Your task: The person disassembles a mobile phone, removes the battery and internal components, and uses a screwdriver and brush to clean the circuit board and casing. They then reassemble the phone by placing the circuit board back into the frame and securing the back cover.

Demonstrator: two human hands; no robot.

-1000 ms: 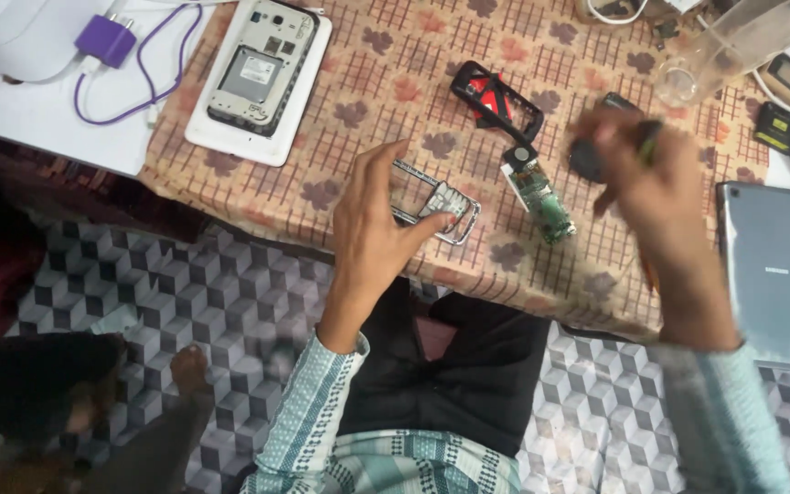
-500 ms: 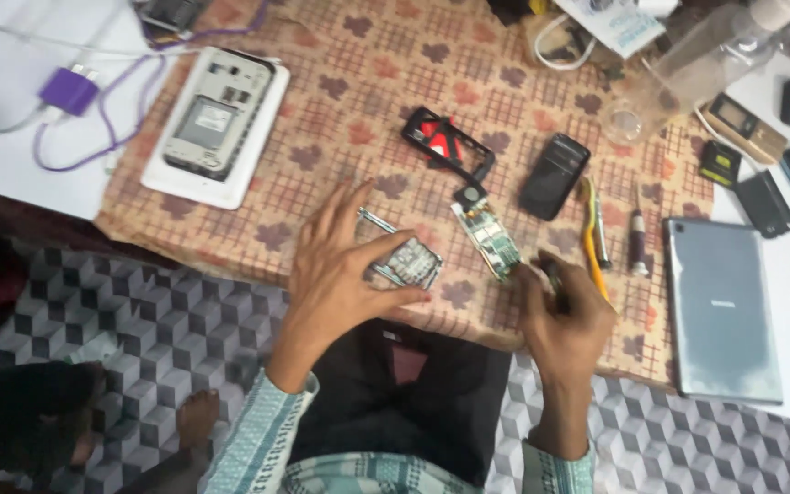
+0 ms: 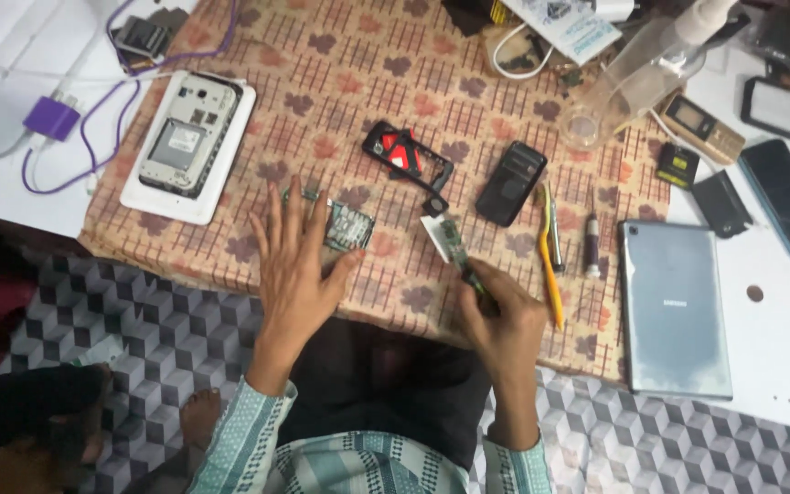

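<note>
Patterned cloth (image 3: 322, 82): right hand (image 3: 503, 325) pinches circuit board (image 3: 454, 247).

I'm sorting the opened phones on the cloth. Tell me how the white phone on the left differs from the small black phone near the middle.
The white phone is larger and pale, while the black phone is smaller and dark. The white phone rests on a white slab, while the black phone lies directly on the patterned cloth. The white phone sits beyond the left hand, the black one beyond the right hand. Both lie flat, untouched.
</note>
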